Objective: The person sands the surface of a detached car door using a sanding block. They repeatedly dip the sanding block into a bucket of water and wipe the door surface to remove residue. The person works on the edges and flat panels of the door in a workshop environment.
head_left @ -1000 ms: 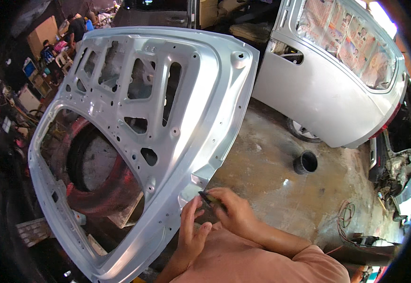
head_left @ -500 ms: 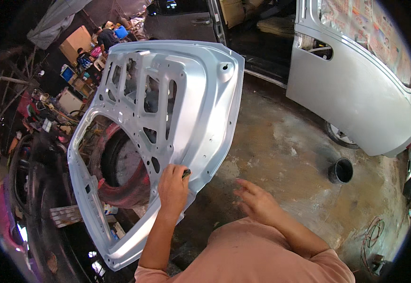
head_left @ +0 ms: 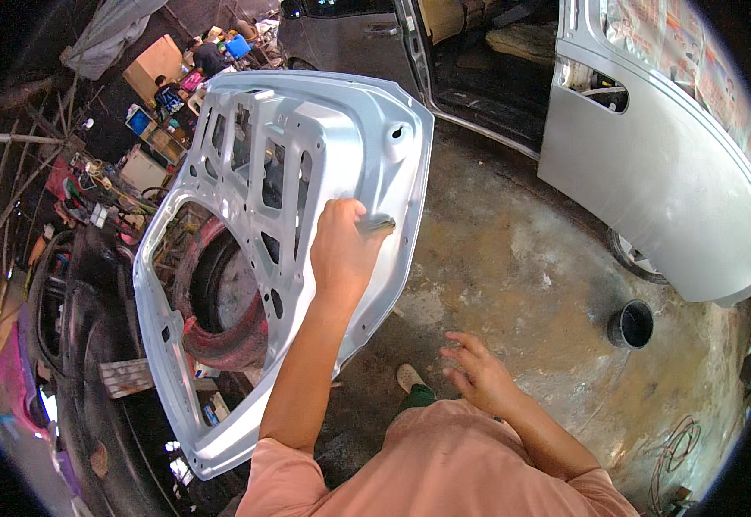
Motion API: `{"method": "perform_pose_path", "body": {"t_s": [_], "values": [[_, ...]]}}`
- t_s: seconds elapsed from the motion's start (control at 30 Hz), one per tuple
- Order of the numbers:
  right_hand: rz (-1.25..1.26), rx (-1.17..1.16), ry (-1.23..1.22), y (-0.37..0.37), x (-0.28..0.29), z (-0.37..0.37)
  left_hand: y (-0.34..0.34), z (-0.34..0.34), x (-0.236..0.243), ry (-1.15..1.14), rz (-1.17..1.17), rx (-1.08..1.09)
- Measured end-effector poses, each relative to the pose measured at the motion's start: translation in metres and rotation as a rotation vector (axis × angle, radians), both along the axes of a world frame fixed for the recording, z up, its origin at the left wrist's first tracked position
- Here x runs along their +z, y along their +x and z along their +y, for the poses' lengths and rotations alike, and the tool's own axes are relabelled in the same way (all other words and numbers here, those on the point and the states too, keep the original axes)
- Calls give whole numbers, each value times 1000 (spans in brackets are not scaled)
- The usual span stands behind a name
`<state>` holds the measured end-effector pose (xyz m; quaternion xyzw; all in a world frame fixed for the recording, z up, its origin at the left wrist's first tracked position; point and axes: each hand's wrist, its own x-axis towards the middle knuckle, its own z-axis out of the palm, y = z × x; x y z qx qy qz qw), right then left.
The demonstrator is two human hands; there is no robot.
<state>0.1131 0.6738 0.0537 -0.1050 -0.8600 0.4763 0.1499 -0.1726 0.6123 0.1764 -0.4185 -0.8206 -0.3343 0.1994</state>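
A light silver car panel (head_left: 334,142), a door or hatch with a large window opening and several cut-outs, stands tilted in front of me. My left hand (head_left: 341,246) is over its right part, fingers closed on a small grey-green pad (head_left: 377,225), which seems to lie against the metal. The pad's exact kind is unclear, and its left end is hidden by the fingers. My right hand (head_left: 481,369) hangs in the air right of the panel, fingers apart, holding nothing.
Red-rimmed tyre (head_left: 220,340) behind the panel's opening. A black bucket (head_left: 631,324) stands on the stained concrete floor (head_left: 496,250). Farther right is a silver car door (head_left: 643,198); a coiled hose (head_left: 675,452) lies lower right. Two people are far left among clutter.
My left hand has moved up and away along the panel with the pad, from the lower right edge toward its middle. The right hand stays nearly in place. My shoe now shows below.
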Motion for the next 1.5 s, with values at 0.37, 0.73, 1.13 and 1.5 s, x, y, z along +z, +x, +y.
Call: {"method": "perform_pose_path", "body": {"t_s": [0.37, 0.73, 1.13, 1.5], "values": [[-39, -145, -26, 24, -26, 35, 15, -99, -58, -165, 105, 104], [-20, -56, -7, 7, -26, 25, 24, -85, -55, -226, 85, 105], [41, -53, 9, -9, -13, 23, 7, -16, -32, -97, 247, 140], [-82, -73, -97, 6, -45, 32, 18, -184, -69, -263, 141, 173]]}}
